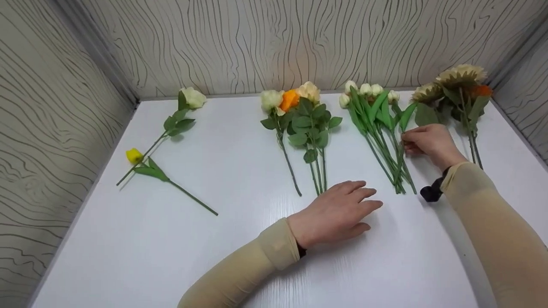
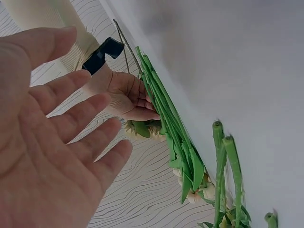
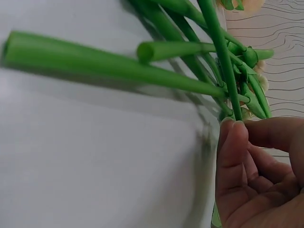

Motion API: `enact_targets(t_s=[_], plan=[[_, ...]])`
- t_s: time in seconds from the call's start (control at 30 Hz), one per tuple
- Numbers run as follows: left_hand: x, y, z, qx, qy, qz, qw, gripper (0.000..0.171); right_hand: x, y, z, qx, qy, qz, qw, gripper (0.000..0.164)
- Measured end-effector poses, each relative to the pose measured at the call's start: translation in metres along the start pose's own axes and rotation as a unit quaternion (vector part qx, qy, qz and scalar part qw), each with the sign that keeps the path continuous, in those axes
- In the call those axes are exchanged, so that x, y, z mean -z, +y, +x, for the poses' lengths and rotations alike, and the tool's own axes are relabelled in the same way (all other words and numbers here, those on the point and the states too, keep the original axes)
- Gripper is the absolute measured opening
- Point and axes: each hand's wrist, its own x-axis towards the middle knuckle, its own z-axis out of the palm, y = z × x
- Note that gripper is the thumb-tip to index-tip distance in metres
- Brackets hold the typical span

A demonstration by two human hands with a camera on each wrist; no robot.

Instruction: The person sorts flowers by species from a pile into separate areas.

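White artificial tulips (image 1: 376,111) lie in a bunch on the white table, blooms toward the back wall and stems crossing near the front. At the bunch's right side my right hand (image 1: 430,143) pinches one green tulip stem (image 3: 225,61) between thumb and index finger, just below its leaf. The other fingers curl in toward the palm in the right wrist view. My left hand (image 1: 336,211) hovers palm down with fingers spread, over the front ends of the rose stems (image 1: 317,171), and holds nothing. The left wrist view shows its bare palm (image 2: 52,142).
Left of the tulips lie white, orange and peach roses (image 1: 290,99). Large cream flowers (image 1: 462,77) with an orange bloom rest at the back right corner. On the left, a white rose (image 1: 192,98) crosses a yellow tulip (image 1: 134,155). Patterned walls (image 1: 239,42) enclose the table.
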Motion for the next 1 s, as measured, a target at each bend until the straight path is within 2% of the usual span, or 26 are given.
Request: enact_targets(t_s=[0.3,0.77,0.9,1.0], plan=[[0.0,-0.002,0.003,0.003,-0.006,-0.004,1.0,0.051,0.005,0.004,0.0,0.009,0.001,-0.05,0.999,0.054],[0.002,-0.005,0.003,0.019,-0.022,-0.021,0.9994,0.049,0.014,0.001,-0.004,0.017,0.012,-0.072,0.997,0.054],[0.002,-0.013,-0.003,0.042,-0.024,-0.039,0.9981,0.046,0.012,-0.004,-0.01,0.044,0.031,-0.079,0.995,0.054],[0.003,-0.03,-0.016,0.071,-0.008,-0.053,0.9961,0.042,0.004,-0.011,-0.018,0.076,0.059,-0.09,0.991,0.053]])
